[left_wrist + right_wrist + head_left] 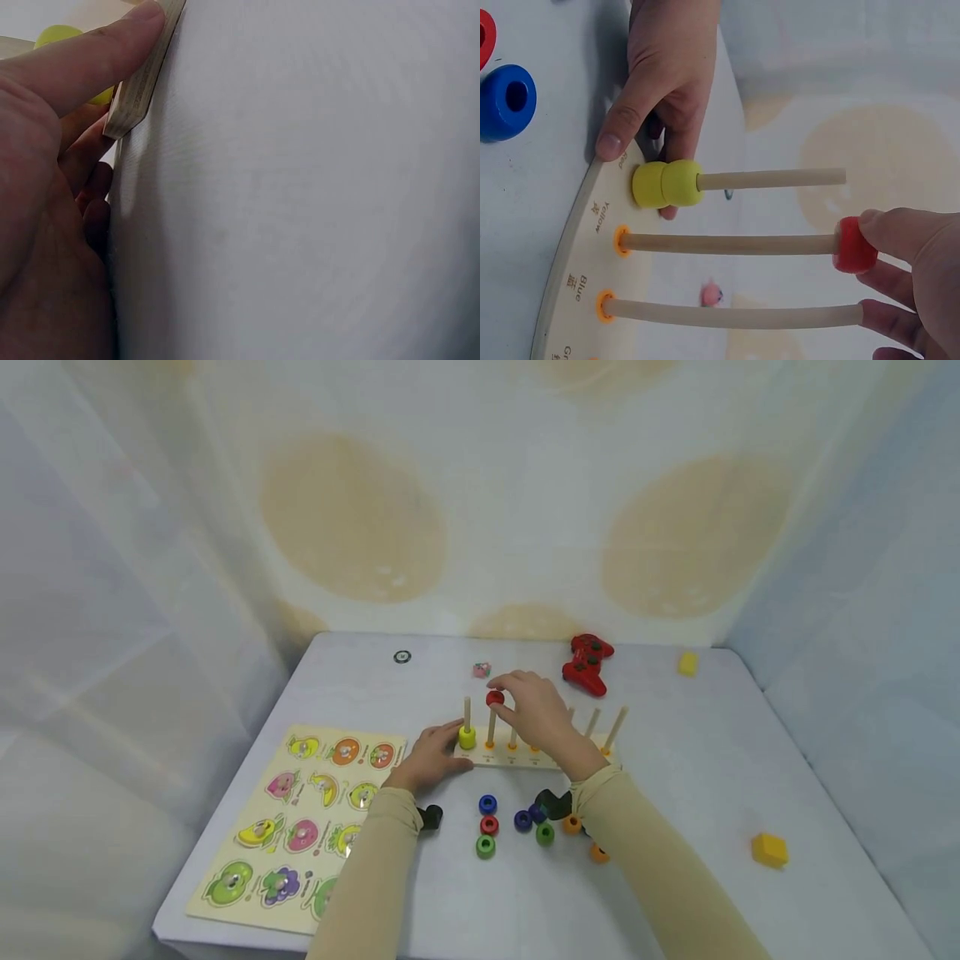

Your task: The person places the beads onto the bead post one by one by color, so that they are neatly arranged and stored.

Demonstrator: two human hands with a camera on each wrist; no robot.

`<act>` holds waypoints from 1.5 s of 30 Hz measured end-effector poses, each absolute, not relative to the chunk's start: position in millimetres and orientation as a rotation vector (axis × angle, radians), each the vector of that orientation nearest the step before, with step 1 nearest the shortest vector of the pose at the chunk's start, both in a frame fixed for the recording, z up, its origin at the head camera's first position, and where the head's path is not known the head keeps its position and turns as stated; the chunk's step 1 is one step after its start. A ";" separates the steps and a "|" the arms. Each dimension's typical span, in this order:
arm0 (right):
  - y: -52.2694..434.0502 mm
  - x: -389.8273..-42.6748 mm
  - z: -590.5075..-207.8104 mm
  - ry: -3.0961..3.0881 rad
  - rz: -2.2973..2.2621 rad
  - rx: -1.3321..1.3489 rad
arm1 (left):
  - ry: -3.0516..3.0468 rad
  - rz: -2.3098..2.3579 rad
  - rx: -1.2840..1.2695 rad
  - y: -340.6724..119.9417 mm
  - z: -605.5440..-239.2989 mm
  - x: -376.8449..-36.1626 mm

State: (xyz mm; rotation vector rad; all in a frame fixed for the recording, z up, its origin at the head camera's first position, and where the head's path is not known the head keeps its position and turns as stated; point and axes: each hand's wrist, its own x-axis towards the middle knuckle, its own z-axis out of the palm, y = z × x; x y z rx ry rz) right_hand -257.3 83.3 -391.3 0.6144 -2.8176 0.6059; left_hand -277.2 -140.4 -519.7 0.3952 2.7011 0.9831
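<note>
A wooden peg board (pixel 517 760) with a row of upright pegs stands mid-table. Its left end is held by my left hand (pixel 429 760), thumb along the front edge and fingers behind, as the left wrist view shows at the board's corner (pixel 135 105). Two yellow rings (pixel 667 184) are stacked at the bottom of the leftmost peg. With thumb and fingertips my right hand (pixel 542 714) pinches a red ring (pixel 855 245) at the top of the second peg, whose tip is hidden by it. My right hand covers part of the middle pegs in the head view.
Loose rings, among them a blue ring (pixel 487 804) and a green ring (pixel 486 847), lie before the board. A fruit puzzle (pixel 262 810) lies at left. Behind are a red game controller (pixel 588 665) and a small pink object (pixel 482 670); a yellow block (pixel 769 850) is at right.
</note>
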 end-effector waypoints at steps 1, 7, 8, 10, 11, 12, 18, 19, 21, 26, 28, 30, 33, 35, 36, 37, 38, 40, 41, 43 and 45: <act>83.4 -257.1 -391.1 -2.819 0.603 0.615 | 2.702 0.979 0.399 -140.4 -520.0 -277.2; 86.7 -254.9 -390.1 -2.775 0.630 0.605 | 2.702 0.970 0.395 -141.2 -519.8 -278.7; 87.6 -254.1 -390.4 -2.756 0.639 0.611 | 2.702 0.975 0.392 -141.5 -519.2 -279.2; 89.3 -251.0 -391.4 -2.717 0.656 0.641 | 2.699 0.974 0.377 -141.8 -517.4 -280.4; 90.1 -248.6 -392.3 -2.700 0.661 0.665 | 2.699 0.975 0.377 -141.9 -516.7 -280.8; 90.6 -245.3 -393.6 -2.683 0.673 0.700 | 2.701 0.972 0.377 -142.2 -516.3 -281.2; 88.4 -213.7 -418.2 -2.788 0.619 1.104 | 2.709 0.936 0.403 -143.5 -516.0 -282.5; 87.4 -208.2 -425.0 -2.826 0.588 1.211 | 2.712 0.930 0.409 -143.5 -515.8 -282.5; 86.2 -198.8 -439.7 -2.885 0.507 1.403 | 2.722 0.917 0.420 -143.5 -515.2 -282.4; 84.1 -185.0 -466.0 -2.930 0.316 1.508 | 2.728 0.931 0.423 -142.9 -512.8 -281.7; 83.8 -182.6 -470.9 -2.939 0.265 1.453 | 2.732 0.938 0.432 -142.7 -512.6 -281.2; 83.5 -181.4 -473.4 -2.946 0.232 1.413 | 2.736 0.931 0.439 -142.6 -513.2 -280.7; 82.9 -181.7 -471.9 -2.958 0.212 1.381 | 2.736 0.934 0.437 -142.6 -513.7 -280.1; 83.0 -183.6 -467.3 -2.964 0.287 1.357 | 2.731 0.934 0.432 -142.3 -513.7 -280.1; 83.0 -185.2 -463.4 -2.968 0.346 1.331 | 2.732 0.927 0.433 -142.3 -514.0 -280.5; 83.6 -187.2 -458.8 -2.968 0.417 1.289 | 2.733 0.926 0.433 -142.4 -514.1 -280.6; 84.3 -190.1 -453.4 -2.954 0.504 1.243 | 2.733 0.922 0.433 -142.5 -514.2 -280.9; 85.6 -197.7 -441.6 -2.901 0.657 1.117 | 2.735 0.923 0.440 -142.9 -513.8 -281.3; 86.2 -202.2 -435.1 -2.862 0.708 1.050 | 2.735 0.923 0.440 -143.2 -514.0 -281.5; 87.1 -212.5 -422.9 -2.783 0.774 0.905 | 2.730 0.935 0.433 -143.5 -514.8 -281.8; 87.2 -223.3 -411.9 -2.722 0.775 0.778 | 2.720 0.954 0.426 -143.0 -515.9 -282.3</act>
